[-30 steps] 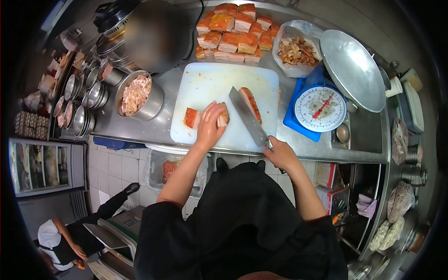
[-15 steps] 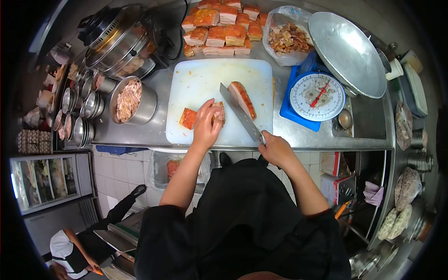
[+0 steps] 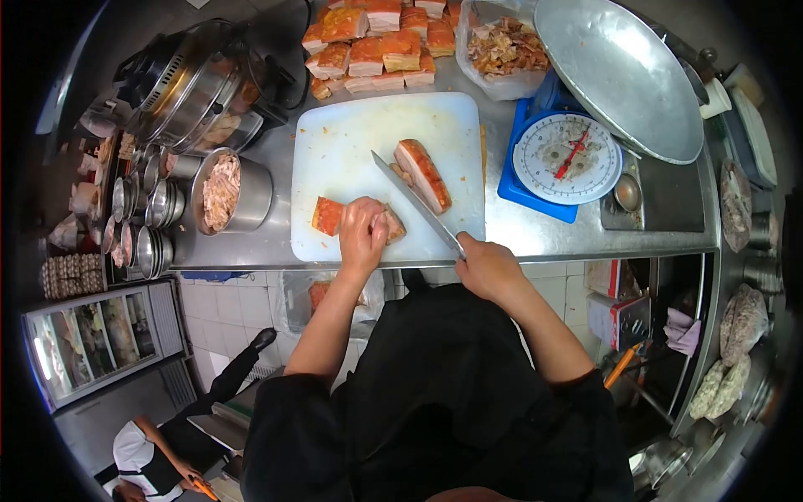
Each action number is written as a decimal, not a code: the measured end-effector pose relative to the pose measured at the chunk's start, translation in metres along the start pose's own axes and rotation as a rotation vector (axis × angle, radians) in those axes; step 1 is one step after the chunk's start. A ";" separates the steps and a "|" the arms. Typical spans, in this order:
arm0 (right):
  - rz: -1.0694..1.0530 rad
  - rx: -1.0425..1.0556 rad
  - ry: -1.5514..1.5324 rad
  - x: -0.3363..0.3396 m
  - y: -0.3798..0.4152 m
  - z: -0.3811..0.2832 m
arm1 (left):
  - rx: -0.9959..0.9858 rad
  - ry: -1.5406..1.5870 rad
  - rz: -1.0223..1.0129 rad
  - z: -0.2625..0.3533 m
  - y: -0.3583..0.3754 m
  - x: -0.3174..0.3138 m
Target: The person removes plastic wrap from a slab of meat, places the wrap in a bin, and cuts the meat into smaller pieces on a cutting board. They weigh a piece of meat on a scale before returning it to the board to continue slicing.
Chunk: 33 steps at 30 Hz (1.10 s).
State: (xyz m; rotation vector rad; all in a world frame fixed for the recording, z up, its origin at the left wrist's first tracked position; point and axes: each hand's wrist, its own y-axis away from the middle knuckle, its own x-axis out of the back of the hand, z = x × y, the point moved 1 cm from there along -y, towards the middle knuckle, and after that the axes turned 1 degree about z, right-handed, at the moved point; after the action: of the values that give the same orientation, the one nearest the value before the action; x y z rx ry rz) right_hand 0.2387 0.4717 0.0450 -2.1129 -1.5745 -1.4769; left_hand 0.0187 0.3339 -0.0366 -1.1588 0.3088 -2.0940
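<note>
On the white cutting board (image 3: 335,134), my left hand (image 3: 361,238) has its fingers curled over a piece of roast pork belly (image 3: 392,226) and presses on it. The reddish skin of pork (image 3: 327,214) shows at the left of that hand; whether it is the same piece is hidden. My right hand (image 3: 489,268) is closed round the handle of a knife (image 3: 420,206). Its long blade slants up and left across the board, between my left hand and a longer slab of roast pork belly (image 3: 428,177). A paler bit of meat shows at the slab's left side.
Stacked pork belly blocks (image 3: 368,54) and a bag of brown scraps (image 3: 506,50) lie behind the board. A blue dial scale (image 3: 567,159) with a metal pan stands right. A pot of sliced meat (image 3: 251,197) stands left. A co-worker (image 3: 150,456) is at lower left.
The knife blade has shifted left, away from the slab and nearer my left hand. My left fingers look more curled over the pork. The whole view has tilted slightly.
</note>
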 end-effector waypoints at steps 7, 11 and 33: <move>0.105 0.145 -0.006 0.010 0.039 -0.018 | 0.008 0.021 0.009 -0.012 0.008 -0.009; 0.090 0.182 0.051 0.018 0.065 -0.032 | 0.037 0.039 0.019 -0.015 0.013 -0.010; 0.003 0.204 -0.079 0.013 0.031 -0.065 | 0.027 0.057 -0.006 -0.020 0.016 -0.008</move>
State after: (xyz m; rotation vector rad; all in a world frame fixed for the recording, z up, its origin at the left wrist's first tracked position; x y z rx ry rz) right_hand 0.2225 0.4277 0.1011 -2.0790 -1.6693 -1.1882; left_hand 0.0128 0.3253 -0.0616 -1.0870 0.3035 -2.1329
